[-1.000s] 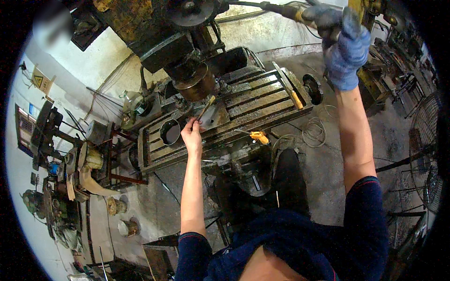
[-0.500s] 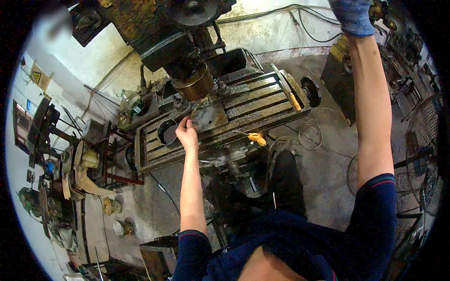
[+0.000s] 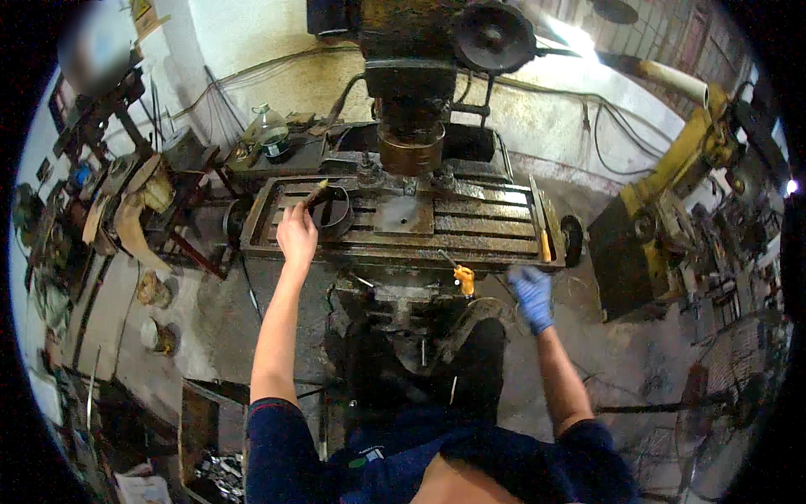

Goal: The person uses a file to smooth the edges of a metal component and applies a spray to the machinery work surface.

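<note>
My bare left hand [image 3: 297, 235] is closed on a short, dark brush-like thing [image 3: 318, 194] with a pale tip. It is held at the left rim of a round, open container [image 3: 348, 217] on the slotted machine table [image 3: 487, 241]. My right hand [image 3: 531, 298], in a blue knitted glove, is just off the table's front right corner. Motion smears its fingers. A flat metal plate [image 3: 405, 216] lies mid-table, below the brown round spindle head [image 3: 410, 149] of a milling machine.
A yellow air gun [image 3: 464, 280] hangs at the table's front edge. A long tool with an orange handle [image 3: 545, 245] lies at the table's right end. Behind, on the left, stands a clear plastic jug [image 3: 272, 134]. A handwheel [image 3: 571, 241] juts out at the right.
My right hand has dropped from the upper right to near the table's front corner. My left hand has moved left from the plate to the round container. The view has tilted up.
</note>
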The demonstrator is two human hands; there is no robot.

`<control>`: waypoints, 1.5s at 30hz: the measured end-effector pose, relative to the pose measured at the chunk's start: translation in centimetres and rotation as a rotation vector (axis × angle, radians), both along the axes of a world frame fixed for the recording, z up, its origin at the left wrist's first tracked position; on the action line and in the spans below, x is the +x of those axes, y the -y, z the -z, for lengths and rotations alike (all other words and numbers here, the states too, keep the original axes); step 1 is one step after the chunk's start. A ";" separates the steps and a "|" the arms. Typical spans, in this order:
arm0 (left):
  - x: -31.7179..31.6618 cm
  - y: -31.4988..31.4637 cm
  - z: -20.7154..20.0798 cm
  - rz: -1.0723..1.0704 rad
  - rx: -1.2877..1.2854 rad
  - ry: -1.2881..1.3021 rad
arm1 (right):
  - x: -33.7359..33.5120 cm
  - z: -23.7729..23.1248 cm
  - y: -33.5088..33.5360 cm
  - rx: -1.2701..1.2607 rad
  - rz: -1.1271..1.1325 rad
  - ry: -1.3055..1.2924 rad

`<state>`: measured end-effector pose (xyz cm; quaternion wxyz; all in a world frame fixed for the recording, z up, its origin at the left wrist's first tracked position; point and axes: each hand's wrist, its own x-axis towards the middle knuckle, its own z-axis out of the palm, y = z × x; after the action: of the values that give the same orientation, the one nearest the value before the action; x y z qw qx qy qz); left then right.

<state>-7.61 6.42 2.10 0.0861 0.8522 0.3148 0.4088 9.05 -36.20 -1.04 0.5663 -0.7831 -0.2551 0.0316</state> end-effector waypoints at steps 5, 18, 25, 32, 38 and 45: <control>-1.5 -1.1 2.1 0.002 0.119 -0.260 | -0.4 10.0 -3.6 -0.153 -0.073 -0.394; -14.8 -3.6 4.5 -0.069 -0.117 0.081 | -3.5 8.9 -7.9 0.273 -0.009 -0.205; -21.2 -3.7 11.5 -0.025 -0.816 0.299 | -3.5 -6.5 -6.5 -0.523 -0.039 0.376; -16.7 -1.1 12.7 0.142 -1.011 0.176 | -2.3 -9.3 -14.7 -1.259 -0.239 0.381; -15.6 0.7 10.0 0.236 -0.710 -0.083 | 0.6 -9.5 -17.4 -1.130 -0.088 0.420; -15.5 2.4 10.0 0.247 -1.060 -0.010 | -2.3 -7.9 -13.7 -1.176 -0.366 0.287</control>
<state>-23.12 4.01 -7.87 0.5499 0.7248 0.3756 0.1768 6.71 -22.52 6.85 -0.0133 -0.9036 -0.3981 0.1575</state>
